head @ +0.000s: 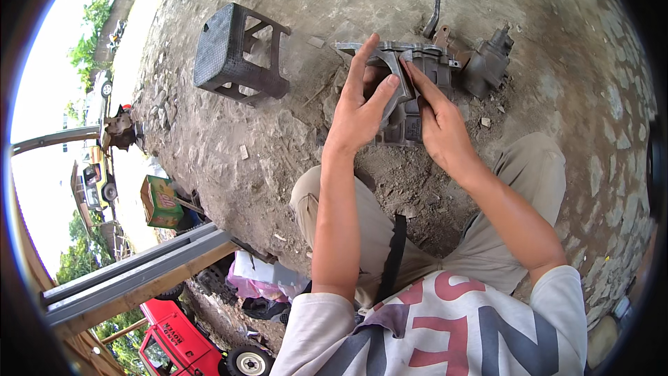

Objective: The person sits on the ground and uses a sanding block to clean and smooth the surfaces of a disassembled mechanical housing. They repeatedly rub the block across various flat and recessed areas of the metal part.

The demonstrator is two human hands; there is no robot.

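Note:
A grey metal gearbox housing [433, 70] rests on the dirt in front of me. My left hand [362, 104] is at its open bell-shaped end, the thumb and a finger spread over the flange and the other fingers hidden inside. My right hand [441, 117] reaches to the same casting from the right, its fingertips on a small dark reddish piece [407, 70] against the outer wall; whether it grips that piece is unclear. A curved metal lever [433, 13] stands beyond the housing. A dark cylindrical metal part [489, 62] lies to its right.
A black plastic stool [216, 52] stands on the ground at the upper left. My bent knees flank the near side. Further left are a green cardboard box [159, 201], a grey-and-wooden post [141, 277] and a pink plastic bag [255, 290]. A red vehicle [177, 342] is at the lower left.

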